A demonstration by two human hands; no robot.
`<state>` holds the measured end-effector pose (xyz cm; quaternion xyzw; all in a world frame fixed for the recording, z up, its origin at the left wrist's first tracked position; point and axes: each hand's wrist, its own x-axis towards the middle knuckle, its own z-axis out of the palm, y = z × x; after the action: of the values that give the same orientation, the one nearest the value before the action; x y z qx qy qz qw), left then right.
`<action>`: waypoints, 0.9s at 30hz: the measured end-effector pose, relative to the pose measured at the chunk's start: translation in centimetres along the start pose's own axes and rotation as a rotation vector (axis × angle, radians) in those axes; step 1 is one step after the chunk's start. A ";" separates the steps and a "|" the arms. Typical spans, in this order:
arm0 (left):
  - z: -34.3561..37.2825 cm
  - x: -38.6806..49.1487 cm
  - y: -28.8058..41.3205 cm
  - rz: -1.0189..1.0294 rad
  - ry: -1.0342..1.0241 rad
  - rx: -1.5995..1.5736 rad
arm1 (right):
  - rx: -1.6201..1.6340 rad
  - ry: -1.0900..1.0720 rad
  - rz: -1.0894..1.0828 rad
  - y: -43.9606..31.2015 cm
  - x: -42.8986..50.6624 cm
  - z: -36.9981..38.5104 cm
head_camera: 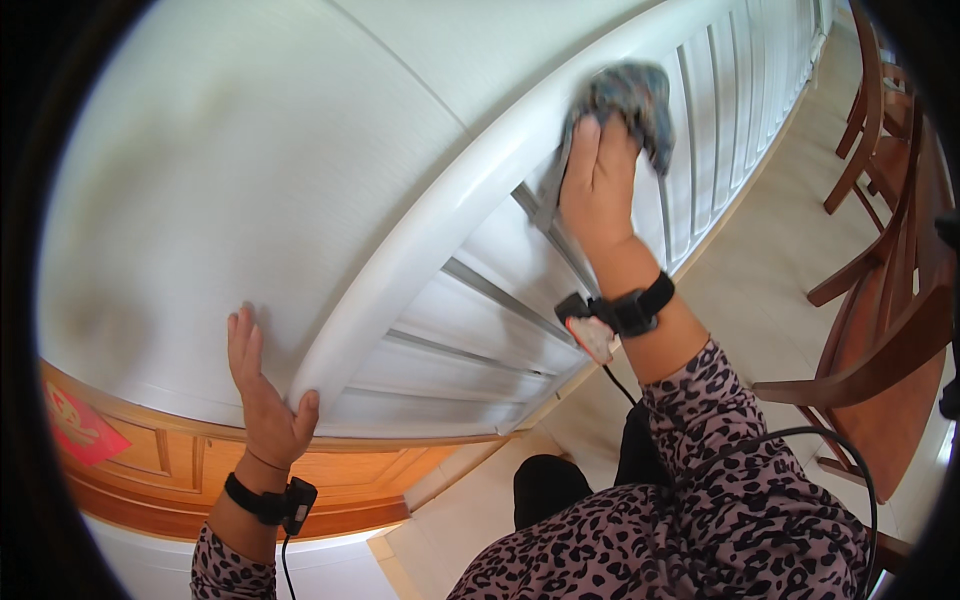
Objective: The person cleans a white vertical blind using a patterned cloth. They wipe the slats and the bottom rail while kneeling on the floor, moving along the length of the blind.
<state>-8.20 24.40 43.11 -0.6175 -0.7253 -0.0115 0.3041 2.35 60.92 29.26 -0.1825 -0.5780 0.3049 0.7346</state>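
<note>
My right hand [604, 176] grips a bunched grey patterned cloth [634, 101] against the upper part of the white ribbed wall panelling [480, 300], just under its rounded white top moulding [457, 184]. The cloth is slightly blurred, and a flap of it hangs below the hand. Lower left, my left hand [270, 397] rests with spread fingers by the end of that moulding, fingers towards the pale smooth wall [225, 187] and thumb on the moulding. It holds nothing. Each wrist wears a black strap with a small cabled device.
Brown wooden chairs [885, 382] stand along the right, on a pale tiled floor [750, 247]. At the lower left is an orange-brown wooden panelled door [337, 469] with a red paper decoration [86, 427]. A black cable [862, 465] loops beside my right sleeve.
</note>
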 end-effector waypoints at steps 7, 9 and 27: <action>0.4 -0.3 0.0 0.025 0.002 0.045 | -0.027 -0.085 -0.512 -6.9 1.3 2.2; 0.5 -0.4 -0.2 0.021 -0.007 0.045 | 0.021 -0.362 -0.553 -10.3 -2.0 2.7; 0.8 -0.6 -0.6 -0.019 -0.040 0.020 | -0.205 -0.188 -0.668 0.7 10.2 -1.7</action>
<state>-9.03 24.04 42.39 -0.6075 -0.7372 0.0052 0.2958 5.28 68.33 35.94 -0.0271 -0.6983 0.0039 0.7152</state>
